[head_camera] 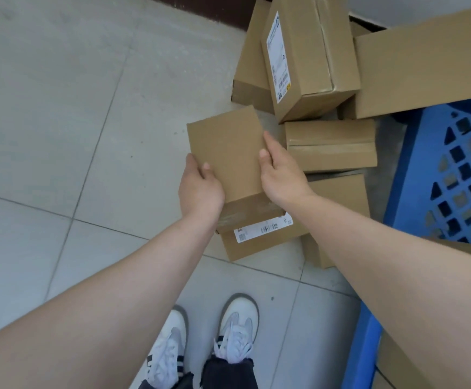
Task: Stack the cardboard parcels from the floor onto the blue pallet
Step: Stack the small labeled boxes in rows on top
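the tiled floor (60, 136) filled most of the view, pale and bare toward nine o'clock. the blue pallet (414, 175) ran down the three o'clock edge, its open grid top mostly bare, with one large flat carton (419, 66) overhanging its far corner at about one o'clock and another carton's edge showing at four to five o'clock. between floor and pallet, from twelve to three o'clock, lay a loose heap of cardboard parcels: a tall labelled box (310, 60) tipped against its neighbours, a taped flat box (331, 146) below it, and a labelled parcel (259, 240) low in the heap near centre. at centre the person held a small parcel (224, 155), seemingly lifted just above the heap, plain face up. the left hand (200, 189) clasped its nine o'clock edge and the right hand (280, 169) its three o'clock edge, thumbs lying flat on top, the other fingers curled under out of sight, so it could not be told whether those were spread. white shoes (206, 341) stood at six o'clock. the grip looked light and sat near the box's near end, so the far end might dip and slide out on the swing toward three o'clock; brushing the tipped labelled box could also topple the heap.
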`<state>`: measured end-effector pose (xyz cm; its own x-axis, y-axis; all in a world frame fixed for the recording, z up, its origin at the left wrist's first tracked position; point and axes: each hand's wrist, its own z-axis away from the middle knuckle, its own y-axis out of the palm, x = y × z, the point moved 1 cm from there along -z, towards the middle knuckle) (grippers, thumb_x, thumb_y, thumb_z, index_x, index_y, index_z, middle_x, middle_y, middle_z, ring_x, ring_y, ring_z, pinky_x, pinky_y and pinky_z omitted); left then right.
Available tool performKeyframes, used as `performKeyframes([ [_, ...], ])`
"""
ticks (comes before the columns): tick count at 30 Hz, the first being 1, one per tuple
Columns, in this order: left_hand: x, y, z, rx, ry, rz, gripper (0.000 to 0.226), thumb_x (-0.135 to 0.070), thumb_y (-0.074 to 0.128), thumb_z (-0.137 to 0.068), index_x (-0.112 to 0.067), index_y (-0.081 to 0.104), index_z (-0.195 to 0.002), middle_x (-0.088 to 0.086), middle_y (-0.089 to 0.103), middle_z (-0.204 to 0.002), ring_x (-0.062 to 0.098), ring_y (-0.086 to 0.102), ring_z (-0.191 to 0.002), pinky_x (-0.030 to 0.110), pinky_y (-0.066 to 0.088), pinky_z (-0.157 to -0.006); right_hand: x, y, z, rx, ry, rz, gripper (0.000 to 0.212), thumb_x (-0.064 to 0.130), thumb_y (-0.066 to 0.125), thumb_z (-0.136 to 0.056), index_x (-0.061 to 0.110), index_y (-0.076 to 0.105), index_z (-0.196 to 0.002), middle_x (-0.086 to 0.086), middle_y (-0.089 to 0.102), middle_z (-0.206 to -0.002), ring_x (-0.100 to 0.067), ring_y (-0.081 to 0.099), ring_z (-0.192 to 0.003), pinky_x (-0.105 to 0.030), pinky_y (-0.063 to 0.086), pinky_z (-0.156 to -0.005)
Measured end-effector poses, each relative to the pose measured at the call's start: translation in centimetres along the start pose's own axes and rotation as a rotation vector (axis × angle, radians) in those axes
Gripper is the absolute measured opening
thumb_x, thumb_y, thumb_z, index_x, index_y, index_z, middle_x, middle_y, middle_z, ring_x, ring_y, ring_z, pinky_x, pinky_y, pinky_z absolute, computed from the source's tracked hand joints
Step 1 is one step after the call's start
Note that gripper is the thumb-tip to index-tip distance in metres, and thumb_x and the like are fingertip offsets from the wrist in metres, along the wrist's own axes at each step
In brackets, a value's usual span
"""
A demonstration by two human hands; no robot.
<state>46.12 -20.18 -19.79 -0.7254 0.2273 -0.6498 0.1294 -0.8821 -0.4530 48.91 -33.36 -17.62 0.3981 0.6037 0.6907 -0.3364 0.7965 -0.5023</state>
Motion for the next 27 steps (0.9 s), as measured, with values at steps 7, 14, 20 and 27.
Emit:
performKeyframes([
  [7, -4.0, -2.4, 5.9, -0.036, 0.168, 0.027, 0.048, -0.023, 0.035, -0.102, -0.016, 0.029, -0.149, -0.002, 0.040, -0.150, 0.014, 0.037, -0.137, 0.024, 0.029, -0.112, 2.4, -3.1, 5.4, -0.226, -0.047, -0.010, 0.045, 0.026, 0.031, -0.102, 0.015, 0.031, -0.146, 0.002, 0.037, -0.149, -0.013, 0.032, -0.138, -0.018, 0.022, -0.106],
  [14, -9.4, -5.2, 13.9, 0.007, 0.294, 0.094, 0.045, -0.019, 0.037, -0.102, -0.016, 0.034, -0.147, -0.006, 0.039, -0.150, 0.006, 0.035, -0.137, 0.011, 0.024, -0.105, 5.8, -7.9, 13.9, -0.398, -0.027, -0.155, 0.046, 0.029, 0.031, -0.101, 0.022, 0.028, -0.146, 0.008, 0.037, -0.149, -0.007, 0.032, -0.136, -0.021, 0.026, -0.110],
  [20, -13.4, -6.9, 22.1, 0.126, 0.411, 0.109, 0.045, -0.020, 0.036, -0.102, -0.018, 0.033, -0.147, -0.008, 0.038, -0.150, 0.004, 0.034, -0.137, 0.007, 0.021, -0.099, 8.0, -12.7, 22.0, -0.558, -0.026, -0.199, 0.045, 0.029, 0.030, -0.102, 0.021, 0.030, -0.146, 0.007, 0.039, -0.147, -0.007, 0.036, -0.134, -0.018, 0.027, -0.107],
  [27, -17.7, -6.0, 31.4, 0.267, 0.531, 0.167, 0.044, -0.020, 0.035, -0.102, -0.017, 0.034, -0.147, -0.009, 0.036, -0.151, 0.003, 0.032, -0.138, 0.015, 0.023, -0.112, 8.6, -19.1, 30.3, -0.752, -0.019, -0.238, 0.045, 0.029, 0.030, -0.102, 0.020, 0.029, -0.146, 0.008, 0.039, -0.147, -0.007, 0.035, -0.134, -0.015, 0.026, -0.103],
])
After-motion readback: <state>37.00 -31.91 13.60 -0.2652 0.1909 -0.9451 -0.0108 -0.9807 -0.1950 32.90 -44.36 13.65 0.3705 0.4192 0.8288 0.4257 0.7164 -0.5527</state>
